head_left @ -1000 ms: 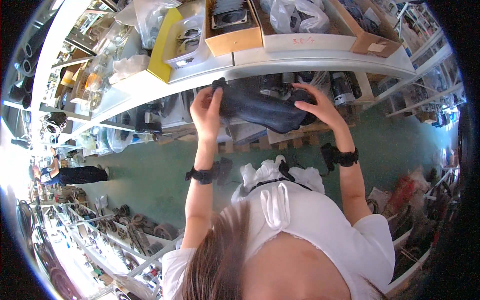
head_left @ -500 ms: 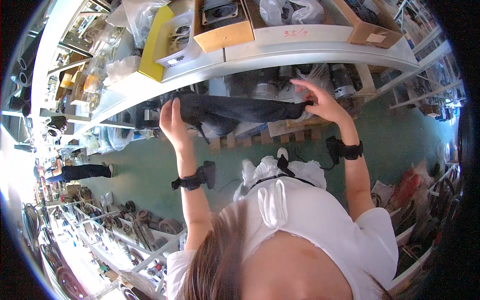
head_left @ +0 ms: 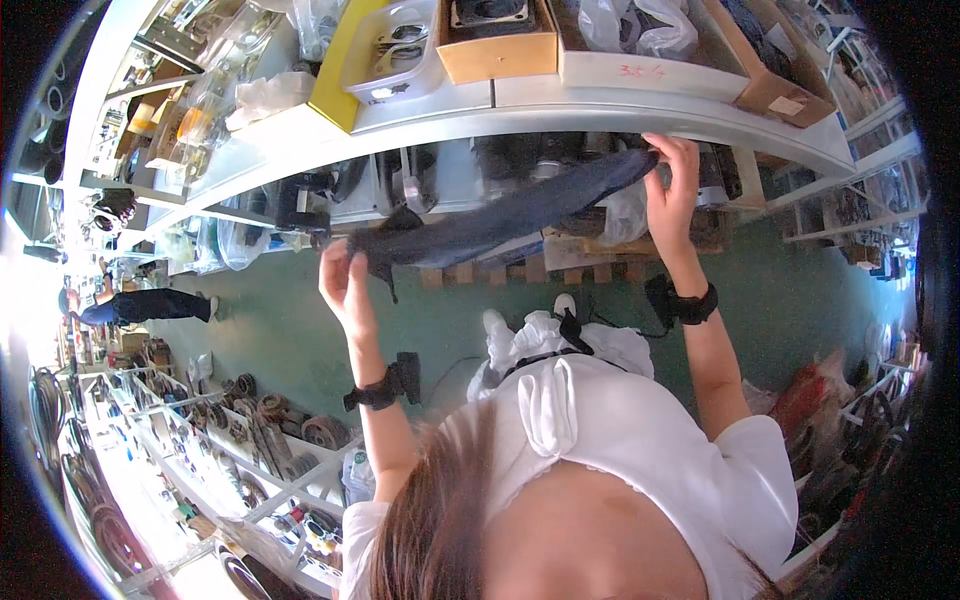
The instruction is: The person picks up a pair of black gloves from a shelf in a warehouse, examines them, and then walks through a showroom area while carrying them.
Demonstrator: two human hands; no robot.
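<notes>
A dark navy cloth [head_left: 510, 215] stretches between my two hands in front of the shelf. My left hand [head_left: 346, 285] pinches its lower left end, where a loose corner dangles. Higher up, my right hand [head_left: 674, 180] grips the other end between thumb and fingers, so the cloth slants up to the right. Its kind, garment or rag, cannot be made out. Both wrists wear black bands with small dark boxes, one on the left wrist [head_left: 384, 384] and one on the right wrist [head_left: 682, 300].
A white shelf [head_left: 470, 122] crosses ahead, bearing a cardboard box [head_left: 498, 58], a clear plastic bin [head_left: 398, 82] and plastic bags [head_left: 640, 25]. Dark machine parts sit on the level below. Racks of parts [head_left: 270, 440] line the lower left. Another person [head_left: 150, 306] stands at far left.
My right hand has risen and moved right, while my left hand has dropped slightly. The cloth now hangs flatter and slants upward to the right.
</notes>
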